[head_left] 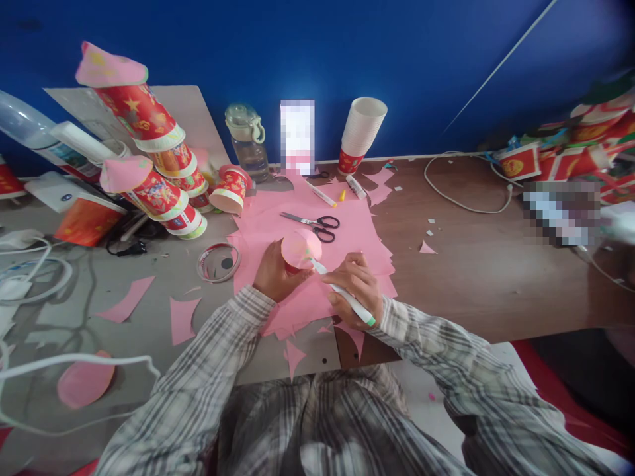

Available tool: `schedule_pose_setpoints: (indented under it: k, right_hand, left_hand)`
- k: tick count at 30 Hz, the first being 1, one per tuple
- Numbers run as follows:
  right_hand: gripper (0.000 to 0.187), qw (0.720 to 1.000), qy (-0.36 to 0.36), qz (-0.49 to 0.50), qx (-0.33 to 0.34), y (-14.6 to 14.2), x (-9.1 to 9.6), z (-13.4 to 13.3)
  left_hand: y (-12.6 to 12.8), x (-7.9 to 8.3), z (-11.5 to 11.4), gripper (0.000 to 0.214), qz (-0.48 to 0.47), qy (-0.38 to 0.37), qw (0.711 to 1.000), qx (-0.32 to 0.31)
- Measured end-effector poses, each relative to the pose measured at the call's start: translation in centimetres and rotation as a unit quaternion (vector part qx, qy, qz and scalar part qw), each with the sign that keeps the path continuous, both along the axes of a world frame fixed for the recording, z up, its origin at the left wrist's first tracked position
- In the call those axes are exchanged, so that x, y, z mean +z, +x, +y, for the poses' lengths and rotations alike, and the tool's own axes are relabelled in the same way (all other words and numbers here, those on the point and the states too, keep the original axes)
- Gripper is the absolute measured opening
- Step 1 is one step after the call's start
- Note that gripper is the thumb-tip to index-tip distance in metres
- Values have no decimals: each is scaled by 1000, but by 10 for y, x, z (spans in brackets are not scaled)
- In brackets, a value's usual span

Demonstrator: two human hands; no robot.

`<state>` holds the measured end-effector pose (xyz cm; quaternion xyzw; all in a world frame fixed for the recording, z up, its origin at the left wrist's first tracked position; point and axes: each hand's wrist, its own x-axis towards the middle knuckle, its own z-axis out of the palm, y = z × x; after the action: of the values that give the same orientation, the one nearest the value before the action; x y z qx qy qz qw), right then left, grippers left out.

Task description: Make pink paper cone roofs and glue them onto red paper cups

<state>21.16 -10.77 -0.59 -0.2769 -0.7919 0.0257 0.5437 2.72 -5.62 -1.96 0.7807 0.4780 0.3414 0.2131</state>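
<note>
The pink paper cone [300, 247] on a red cup [292, 269] lies inside the curled left hand [276, 274], the right hand [358, 291] pinches a white marker [356, 307] at the cone's edge, and beyond the pink sheets [360, 228] the brown tabletop [476, 264] gives wide room rightward.

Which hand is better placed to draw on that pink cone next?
Probably the right hand: it grips the green-ended marker, tip close to the pink cone. The left hand is busy holding the red cup beneath.

A bottle [251, 158] stands near the blue wall [397, 53]. A cable [489, 211] loops at right; a black plug [133, 248] lies at left.
</note>
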Motion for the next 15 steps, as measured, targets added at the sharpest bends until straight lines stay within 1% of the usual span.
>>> schedule_pose_setpoints:
  k: [7,15]
  right_hand:
    - [36,1000,-8,1,-3,1,0,-1]
    - [32,1000,-8,1,-4,0,0,0]
  left_hand:
    - [0,0,0,46,-10,-14,1000,1]
    - [1,3,0,45,-3,-4,1000,5]
